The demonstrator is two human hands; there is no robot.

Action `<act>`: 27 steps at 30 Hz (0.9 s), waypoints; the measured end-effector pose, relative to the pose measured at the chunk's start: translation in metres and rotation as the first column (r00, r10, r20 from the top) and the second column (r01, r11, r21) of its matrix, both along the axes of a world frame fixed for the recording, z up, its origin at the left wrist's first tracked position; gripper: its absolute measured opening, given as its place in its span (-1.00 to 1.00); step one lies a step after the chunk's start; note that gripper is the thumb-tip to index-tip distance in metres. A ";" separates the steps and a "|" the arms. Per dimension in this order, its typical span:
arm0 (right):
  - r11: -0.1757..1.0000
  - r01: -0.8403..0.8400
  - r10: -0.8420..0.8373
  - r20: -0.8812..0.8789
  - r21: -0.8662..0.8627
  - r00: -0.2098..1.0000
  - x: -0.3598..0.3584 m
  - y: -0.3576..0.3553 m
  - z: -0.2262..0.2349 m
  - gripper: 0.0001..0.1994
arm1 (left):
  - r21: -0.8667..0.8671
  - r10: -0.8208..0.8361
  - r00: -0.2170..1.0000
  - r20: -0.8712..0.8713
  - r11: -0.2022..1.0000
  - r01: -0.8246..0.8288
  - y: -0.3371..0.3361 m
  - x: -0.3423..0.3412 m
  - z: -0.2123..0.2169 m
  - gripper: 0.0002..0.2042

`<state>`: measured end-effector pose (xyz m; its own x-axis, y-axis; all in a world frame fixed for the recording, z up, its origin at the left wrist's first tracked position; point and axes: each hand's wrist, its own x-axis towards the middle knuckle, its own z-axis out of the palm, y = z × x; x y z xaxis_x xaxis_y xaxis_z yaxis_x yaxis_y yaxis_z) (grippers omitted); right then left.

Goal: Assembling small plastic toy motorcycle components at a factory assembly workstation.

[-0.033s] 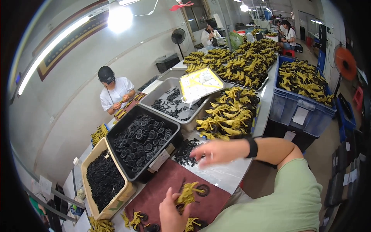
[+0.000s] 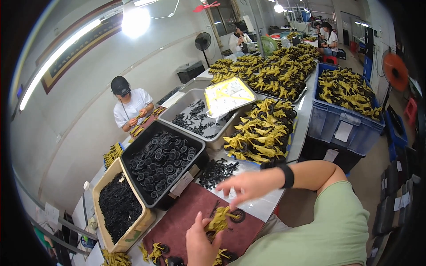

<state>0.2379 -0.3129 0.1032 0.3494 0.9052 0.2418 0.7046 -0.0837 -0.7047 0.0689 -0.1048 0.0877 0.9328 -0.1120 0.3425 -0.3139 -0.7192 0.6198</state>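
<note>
My left hand (image 2: pixel 199 239) is closed around a yellow toy motorcycle (image 2: pixel 218 221). A black wheel (image 2: pixel 238 216) sits at its right end, and a thin black part (image 2: pixel 214 207) sticks up at its top. Just above the toy, my right hand (image 2: pixel 253 185) hovers with fingers stretched and apart; I see nothing in them. Beyond that hand, small black parts (image 2: pixel 217 173) lie in a loose heap on the table. Under the toy is a dark red mat (image 2: pixel 177 221). More yellow motorcycles (image 2: pixel 155 253) rest along the mat's near edge.
A black bin (image 2: pixel 128 162) of wheels, a beige bin (image 2: pixel 148 220) of tiny black parts and a grey tub (image 2: pixel 168 116) border the mat. Yellow motorcycles (image 2: pixel 262 128) are piled farther right. A blue crate (image 2: pixel 330 119) stands right; a co-worker (image 2: pixel 131 104) sits across.
My right hand has come nearer and down, from beside the heap of black parts to just above the motorcycle. My left hand keeps its hold, almost unmoved.
</note>
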 end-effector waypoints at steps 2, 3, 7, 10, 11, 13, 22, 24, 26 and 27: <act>0.998 -0.011 -0.001 -0.178 -0.067 0.984 -0.024 0.002 0.000 -0.50 | 0.025 -0.009 1.000 -0.020 1.000 0.010 -0.013 0.010 -0.004 -0.21; 0.998 -0.003 -0.010 -0.178 -0.068 0.984 -0.024 -0.002 0.000 -0.50 | 0.050 -0.010 0.999 -0.036 0.999 0.012 -0.017 0.014 -0.006 -0.19; 0.958 0.283 -0.284 -0.023 -0.041 0.959 -0.004 -0.026 0.013 -0.52 | 0.236 0.014 0.938 0.346 0.967 -0.101 -0.023 0.009 0.005 -0.22; 0.665 0.681 -0.724 0.038 0.306 0.689 0.047 -0.050 0.025 -0.46 | 0.218 0.072 0.931 0.358 0.963 -0.159 -0.009 -0.001 0.005 -0.24; 0.538 0.738 -0.829 0.095 0.408 0.552 0.071 -0.061 0.024 -0.45 | 0.163 0.102 0.927 0.361 0.972 -0.171 -0.008 -0.004 0.005 -0.30; 0.411 0.805 -0.912 0.196 0.428 0.361 0.127 -0.092 0.015 -0.54 | 0.166 0.103 0.926 0.363 0.971 -0.173 -0.004 -0.008 0.004 -0.36; 0.172 0.984 -0.882 0.452 0.041 0.135 0.175 -0.114 -0.004 -0.64 | 0.132 0.111 0.951 0.289 0.979 -0.155 0.005 -0.019 -0.002 -0.60; 0.156 0.988 -0.875 0.465 0.005 0.136 0.175 -0.114 -0.007 -0.66 | 0.162 0.095 0.949 0.300 0.976 -0.149 0.006 -0.020 0.000 -0.62; 0.195 0.972 -0.749 0.659 0.129 0.063 0.172 -0.114 -0.013 -0.69 | 0.191 0.094 0.953 0.288 0.970 -0.154 0.007 -0.021 0.000 -0.67; 0.173 0.978 -0.763 0.643 0.114 0.060 0.174 -0.114 -0.014 -0.78 | 0.193 0.091 0.953 0.287 0.970 -0.150 0.007 -0.022 -0.001 -0.67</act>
<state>0.4115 -0.4265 0.0894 0.8587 0.0404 0.5108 0.0999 -0.9909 -0.0897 0.0469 -0.0975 0.0872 0.8168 -0.1018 0.5679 -0.3532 -0.8665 0.3527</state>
